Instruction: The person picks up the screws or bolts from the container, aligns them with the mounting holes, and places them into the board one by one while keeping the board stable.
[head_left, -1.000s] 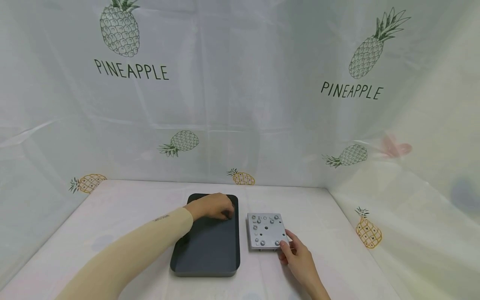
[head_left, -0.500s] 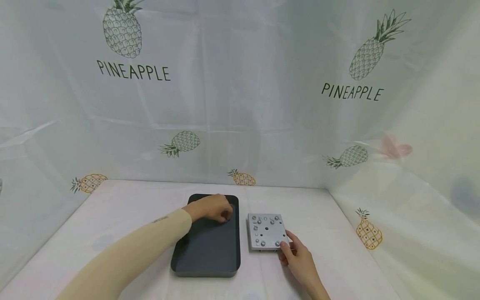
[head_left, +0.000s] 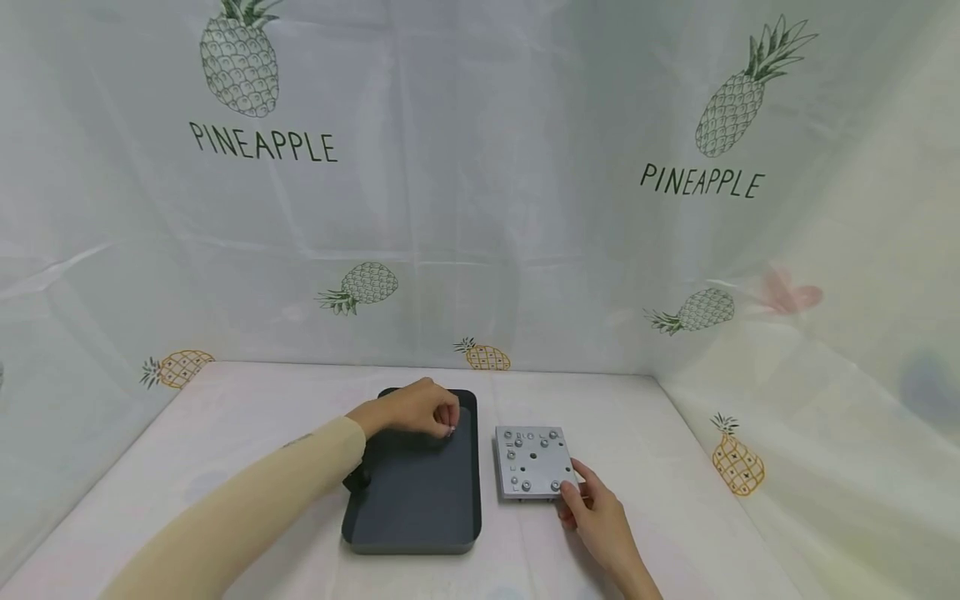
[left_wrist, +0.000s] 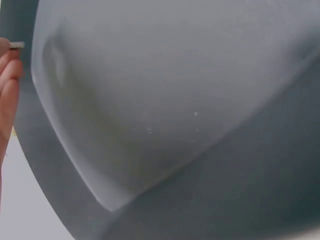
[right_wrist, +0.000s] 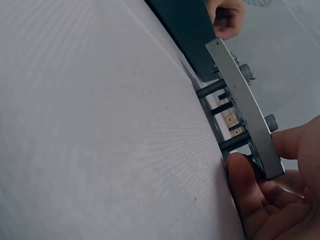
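Observation:
A dark grey tray (head_left: 412, 500) lies on the table, with a square grey metal plate (head_left: 531, 461) studded with screws just to its right. My left hand (head_left: 420, 410) hovers over the tray's far end and pinches a small silvery part (head_left: 451, 430) at its fingertips (left_wrist: 11, 60). The tray's inside (left_wrist: 165, 100) fills the left wrist view. My right hand (head_left: 592, 508) holds the plate's near right corner with thumb and fingers. In the right wrist view the plate (right_wrist: 240, 105) stands on black posts above the tablecloth, my right hand (right_wrist: 272, 190) gripping its edge.
A white cloth with pineapple prints covers the table (head_left: 645, 433) and hangs as walls behind and to the right. A small dark object (head_left: 357, 480) sits against the tray's left rim beside my sleeve.
My left hand has lifted from the tray's far end and drawn back slightly left, now showing a small silvery part at its fingertips. The right hand and plate have not moved.

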